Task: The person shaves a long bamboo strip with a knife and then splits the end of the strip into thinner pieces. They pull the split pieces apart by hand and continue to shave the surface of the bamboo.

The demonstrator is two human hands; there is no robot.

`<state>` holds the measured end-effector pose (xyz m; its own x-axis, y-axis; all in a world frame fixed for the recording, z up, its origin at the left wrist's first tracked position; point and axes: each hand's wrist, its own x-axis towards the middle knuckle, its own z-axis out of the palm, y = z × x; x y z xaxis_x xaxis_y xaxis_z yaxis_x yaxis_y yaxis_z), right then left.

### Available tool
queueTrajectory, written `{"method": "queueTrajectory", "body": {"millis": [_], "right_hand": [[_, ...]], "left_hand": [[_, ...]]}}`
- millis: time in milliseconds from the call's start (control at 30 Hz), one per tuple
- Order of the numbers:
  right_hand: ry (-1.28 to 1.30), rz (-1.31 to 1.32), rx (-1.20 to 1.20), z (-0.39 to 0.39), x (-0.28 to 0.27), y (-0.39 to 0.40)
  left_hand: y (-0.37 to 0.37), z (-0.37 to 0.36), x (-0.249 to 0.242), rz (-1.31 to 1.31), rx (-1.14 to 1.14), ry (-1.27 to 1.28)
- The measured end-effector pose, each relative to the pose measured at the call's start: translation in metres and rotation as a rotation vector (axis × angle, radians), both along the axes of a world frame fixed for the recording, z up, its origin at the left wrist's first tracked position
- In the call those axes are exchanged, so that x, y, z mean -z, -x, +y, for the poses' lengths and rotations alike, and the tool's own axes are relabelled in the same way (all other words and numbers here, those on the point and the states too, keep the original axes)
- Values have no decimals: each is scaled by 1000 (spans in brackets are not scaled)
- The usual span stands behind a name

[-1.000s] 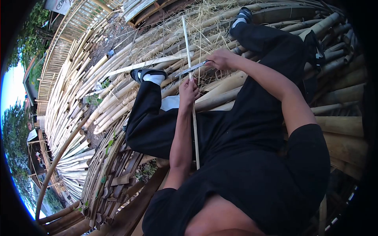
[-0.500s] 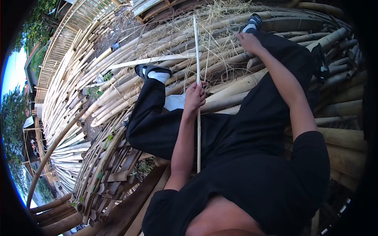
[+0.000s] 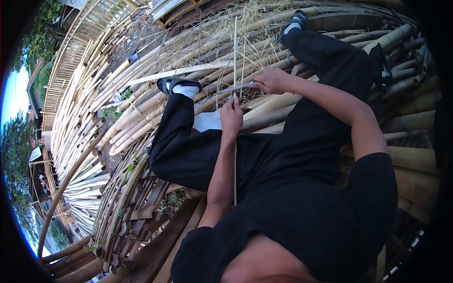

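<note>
A long thin bamboo strip runs from beyond my feet back over my lap, along my left forearm. My left hand is closed round it between my knees. In my right hand is the handle of a knife, gripped with the fingers wrapped. Its narrow metal blade points left and crosses the strip just ahead of my left fingers. Below, a pale whitish piece lies by my left knee.
Bamboo poles lie all around beneath my sandalled feet. Dry shavings are scattered over them ahead. A flat split slat lies past my left foot. Stacked bamboo pieces stand at left, and a bamboo fence is behind.
My right hand has swung left and back from near my right foot, bringing the knife onto the strip. My left hand stays on the strip, its fingers now turned more upward.
</note>
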<state>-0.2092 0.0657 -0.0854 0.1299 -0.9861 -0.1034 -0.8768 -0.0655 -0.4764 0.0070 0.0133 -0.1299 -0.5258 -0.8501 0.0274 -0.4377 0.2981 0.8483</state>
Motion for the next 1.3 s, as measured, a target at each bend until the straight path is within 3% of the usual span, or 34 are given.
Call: {"method": "queueTrajectory", "body": {"millis": [133,300,400,467,533,667,733,800,900,1000,1067,1233,1300], "right_hand": [[39,158,-10,-13,18,18],[158,129,3,-35,27,39],[136,217,78,-42,18,54],[17,242,290,-41,42,77],[-15,333,510,-34,18,110],[144,428,457,-28,40,137],[110,352,689,-29,48,146],[170,393,664,-32,48,148],[85,387,612,-34,51,140],[48,379,718,-35,52,139],[40,355,707,-33,52,138],[42,299,706,-34,34,131],[-180,83,648,-37,32,124]], "left_hand": [[0,0,-8,-88,22,-22],[3,-14,-19,-117,6,-85],[-2,-6,-24,-93,15,-145],[-16,6,-20,-92,22,-227],[-27,11,-4,-5,114,-140],[-24,17,-31,40,151,-224],[-31,26,-29,1,161,-351],[-40,34,-41,8,114,-501],[-43,30,-46,-3,133,-502],[-48,33,-48,-37,161,-458],[-53,39,-58,3,141,-589],[-52,39,-60,-2,137,-589],[-56,34,-53,1,128,-607]]}}
